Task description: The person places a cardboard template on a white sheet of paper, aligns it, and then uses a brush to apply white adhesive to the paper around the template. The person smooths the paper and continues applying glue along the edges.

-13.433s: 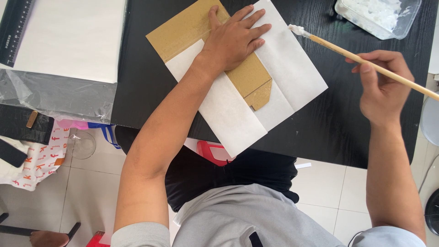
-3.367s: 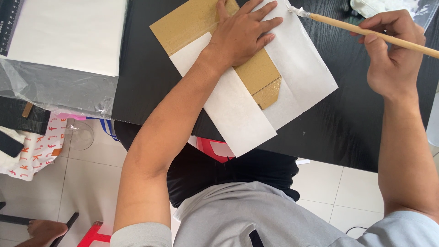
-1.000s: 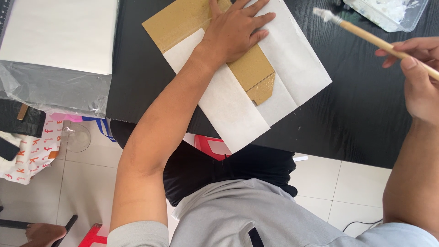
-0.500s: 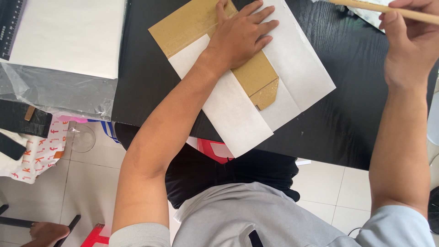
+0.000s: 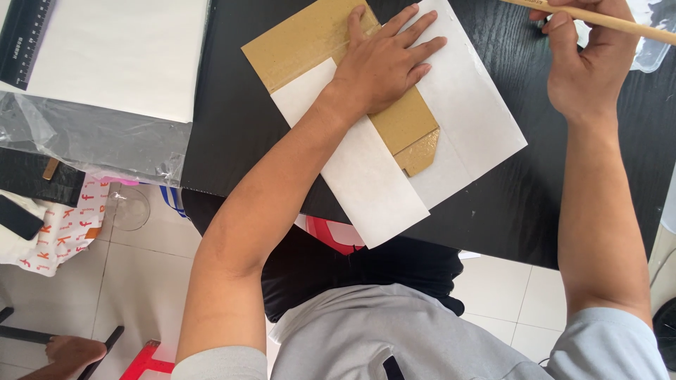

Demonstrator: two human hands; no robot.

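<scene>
My left hand (image 5: 384,60) lies flat, fingers spread, on a brown cardboard piece (image 5: 303,39) partly wrapped in white paper (image 5: 366,183) on the black table (image 5: 232,119). One paper flap is folded over the cardboard's near side; a glossy wet-looking corner of cardboard (image 5: 420,151) shows beside it. My right hand (image 5: 588,60) is at the upper right, gripping a long wooden brush handle (image 5: 612,21) whose tip runs out of the frame at the top.
A large white sheet (image 5: 120,56) over clear plastic (image 5: 84,141) lies at the left with a black ruler (image 5: 24,35). A clear plastic container (image 5: 651,42) sits at the top right edge. Below the table are a tiled floor, a patterned cloth (image 5: 60,225) and a red stool (image 5: 144,359).
My right hand has carried the brush up and back toward the container at the top right, away from the paper. My left hand has stayed pressed on the cardboard.
</scene>
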